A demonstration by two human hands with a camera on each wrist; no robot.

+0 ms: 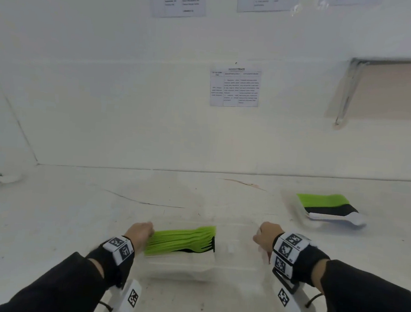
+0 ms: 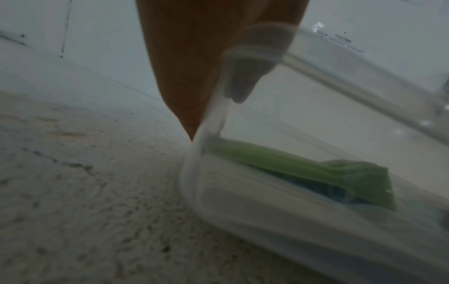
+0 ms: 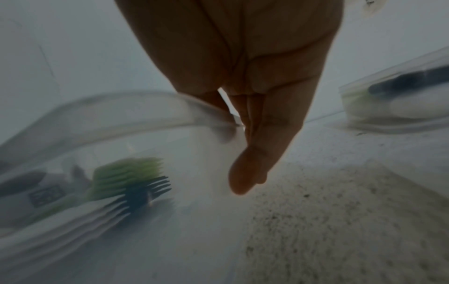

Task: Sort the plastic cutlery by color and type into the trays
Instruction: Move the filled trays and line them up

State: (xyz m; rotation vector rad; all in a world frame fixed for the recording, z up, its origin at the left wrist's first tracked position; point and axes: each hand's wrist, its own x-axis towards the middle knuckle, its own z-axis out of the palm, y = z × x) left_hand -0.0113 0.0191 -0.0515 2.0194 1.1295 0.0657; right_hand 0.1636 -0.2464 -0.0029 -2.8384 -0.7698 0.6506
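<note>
A clear plastic tray (image 1: 236, 247) sits on the white table in front of me. It holds a stack of green forks (image 1: 180, 239) with black forks (image 1: 211, 245) beneath. In the right wrist view, white forks (image 3: 73, 221) lie under the black forks (image 3: 145, 190) and green forks (image 3: 126, 173). My left hand (image 1: 142, 232) pinches the tray's left rim (image 2: 194, 173), thumb outside and fingers (image 2: 243, 76) inside the wall. My right hand (image 1: 264, 236) grips the tray's right rim (image 3: 121, 107). Both wrist views are blurred.
A second clear tray (image 1: 296, 212) stands at the back right with green, black and white cutlery stacked in it (image 1: 328, 207); it also shows in the right wrist view (image 3: 388, 123). A white wall with taped paper sheets (image 1: 234, 88) rises behind the table.
</note>
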